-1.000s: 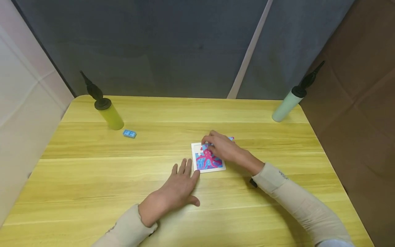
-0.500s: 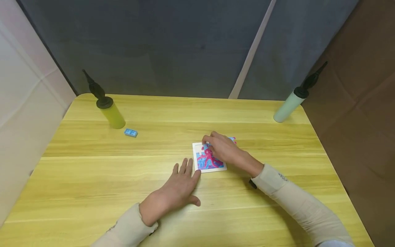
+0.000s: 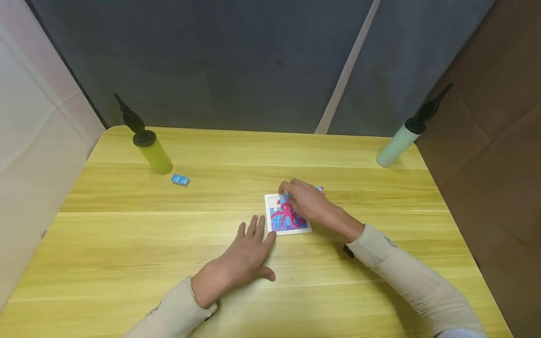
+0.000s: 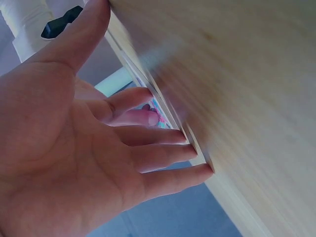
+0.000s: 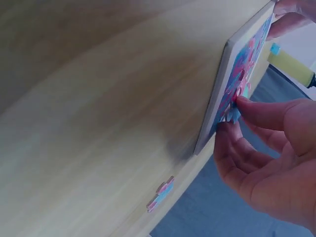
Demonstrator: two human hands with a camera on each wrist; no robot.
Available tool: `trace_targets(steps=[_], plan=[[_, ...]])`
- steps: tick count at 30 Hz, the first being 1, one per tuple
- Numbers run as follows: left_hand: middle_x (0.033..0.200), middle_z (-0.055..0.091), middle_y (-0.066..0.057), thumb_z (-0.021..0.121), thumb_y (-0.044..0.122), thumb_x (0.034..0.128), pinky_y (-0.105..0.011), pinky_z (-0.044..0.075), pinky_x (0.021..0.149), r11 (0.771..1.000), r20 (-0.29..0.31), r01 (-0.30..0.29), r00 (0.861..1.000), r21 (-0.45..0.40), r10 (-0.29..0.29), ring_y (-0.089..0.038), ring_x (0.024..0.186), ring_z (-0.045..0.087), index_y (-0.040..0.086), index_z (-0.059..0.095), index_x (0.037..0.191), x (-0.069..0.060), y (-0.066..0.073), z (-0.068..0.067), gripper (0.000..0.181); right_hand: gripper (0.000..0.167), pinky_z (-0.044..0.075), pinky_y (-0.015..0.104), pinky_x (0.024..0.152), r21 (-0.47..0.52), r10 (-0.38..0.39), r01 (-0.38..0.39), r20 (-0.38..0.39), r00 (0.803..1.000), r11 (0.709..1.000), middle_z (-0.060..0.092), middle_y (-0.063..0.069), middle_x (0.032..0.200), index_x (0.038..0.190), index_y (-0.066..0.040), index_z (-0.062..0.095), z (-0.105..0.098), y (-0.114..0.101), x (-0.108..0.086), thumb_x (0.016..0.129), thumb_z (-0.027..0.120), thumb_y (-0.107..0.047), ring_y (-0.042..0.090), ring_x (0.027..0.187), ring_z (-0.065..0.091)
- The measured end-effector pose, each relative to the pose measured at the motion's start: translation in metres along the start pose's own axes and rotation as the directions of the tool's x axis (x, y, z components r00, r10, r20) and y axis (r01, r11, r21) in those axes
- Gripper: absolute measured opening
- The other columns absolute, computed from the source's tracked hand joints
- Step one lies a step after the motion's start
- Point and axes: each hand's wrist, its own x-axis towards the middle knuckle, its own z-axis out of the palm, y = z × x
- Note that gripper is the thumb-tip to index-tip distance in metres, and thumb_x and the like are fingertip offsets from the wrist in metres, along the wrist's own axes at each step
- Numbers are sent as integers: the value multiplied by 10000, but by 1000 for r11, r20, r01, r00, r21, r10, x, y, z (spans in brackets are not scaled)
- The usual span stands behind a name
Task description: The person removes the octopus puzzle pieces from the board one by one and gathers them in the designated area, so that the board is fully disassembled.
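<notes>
A white-framed puzzle [image 3: 289,223] with a pink octopus on blue lies on the table, its upper left corner showing bare backing. My right hand [image 3: 308,202] is over its upper part. In the right wrist view the thumb and fingers of that hand [image 5: 281,153] pinch a blue and pink puzzle piece [image 5: 233,115], tilted at the puzzle's surface. My left hand [image 3: 238,260] rests with fingers spread, its index fingertip at the frame's lower left corner. Behind the right hand lies a loose piece [image 5: 161,195], partly hidden in the head view.
On the wooden table [image 3: 127,244], a yellow pump [image 3: 156,155] stands at the back left, with a small blue block [image 3: 180,180] near its base. A pale green pump [image 3: 397,146] stands at the back right. Grey cloth [image 3: 211,65] hangs behind.
The head view has shifted slightly. My right fingers have moved a little over the upper part of the puzzle, still with the piece; my left hand has stayed at the frame's corner.
</notes>
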Motion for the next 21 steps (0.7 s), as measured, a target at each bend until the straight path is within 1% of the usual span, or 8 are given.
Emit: trace_targets(steps=[2,4,7,11,14,16,19,21], plan=[[1625,254,-381,834,559,774,-688,279,1204,1000,-6,-3,1000,15,3,-540,1533,240,4,456,1461,1,0,0,961,224,560,321,790,27,29,-29,-4,1000,999,673,71,1087,1216,-99,685,-1,1,1,994,658,-88,188,904,608],[1620,264,-383,832,569,769,-689,288,1200,1000,-10,-5,1000,29,5,-541,1528,252,5,460,1454,1,0,0,962,209,570,335,826,49,53,-53,1,999,997,673,77,1083,1198,-64,698,-1,2,1,996,658,-105,187,920,615],[1619,266,-382,832,572,768,-689,290,1199,999,-10,-4,1000,33,4,-542,1526,256,5,462,1449,1,0,0,960,173,557,325,791,52,62,-63,9,998,997,656,64,1029,1151,-63,716,-2,2,0,1001,661,-130,183,882,596],[1619,269,-380,836,567,767,-689,291,1199,1000,-11,-2,1000,27,2,-541,1526,257,8,460,1439,1,0,0,951,138,507,281,696,54,42,-43,9,999,998,645,30,930,1127,-104,714,-2,4,-1,1007,661,-145,160,796,574],[1614,277,-381,822,576,776,-688,300,1194,1000,-20,-5,1000,20,5,-544,1520,269,10,434,1482,0,0,0,985,125,488,271,662,64,32,-32,7,999,997,647,11,869,1120,-123,711,-2,5,-1,1009,660,-151,148,752,569],[1606,298,-377,782,597,809,-683,313,1188,1000,-38,-6,999,23,7,-543,1511,290,18,401,1533,0,0,1,1002,119,488,274,656,68,30,-31,8,1000,997,647,5,849,1113,-132,713,-1,6,-1,1009,660,-153,148,741,570],[1551,388,-344,700,639,859,-654,369,1155,999,-85,-9,996,46,13,-522,1461,368,60,357,1595,3,0,2,997,114,495,281,661,68,36,-36,4,999,997,651,1,856,1106,-147,720,-1,7,-1,1008,664,-161,149,744,575],[1451,467,-305,655,664,880,-604,433,1079,997,-121,-7,993,83,17,-479,1369,440,88,355,1606,6,1,2,974,114,498,284,668,70,39,-39,1,999,997,660,3,865,1104,-152,723,-1,8,-1,1007,666,-166,150,750,583]])
